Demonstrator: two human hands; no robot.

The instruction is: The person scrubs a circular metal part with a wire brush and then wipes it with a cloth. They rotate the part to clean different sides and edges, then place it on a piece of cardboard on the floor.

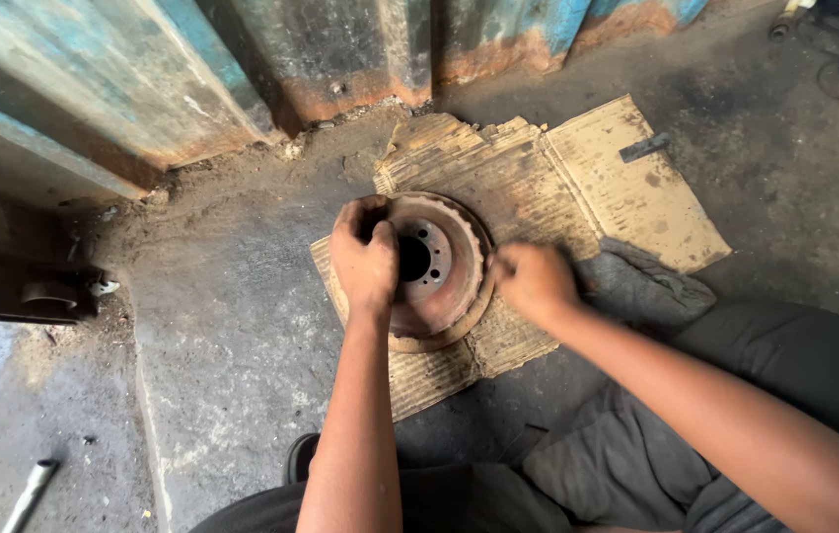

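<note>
While the disc lies flat, each part needs its own care:
Brake disc: rusty, flat on torn cardboard at frame centre, on the concrete floor.
Left hand: clamped over the disc's 9 o'clock edge, fingers curled toward the hub hole; best pressed down firmly so the disc cannot spin.
Right hand: closed in a fist just off the 3 o'clock rim; whether it holds anything, I cannot tell. Short, even strokes would suit.
Grey rag: at 3 o'clock, beside the right wrist.

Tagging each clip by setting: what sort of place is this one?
Probably a rough vehicle repair workshop. A rusty brake disc lies on torn cardboard on a grimy concrete floor, beside rusted, paint-worn metal panels. The left hand grips the disc.
</note>
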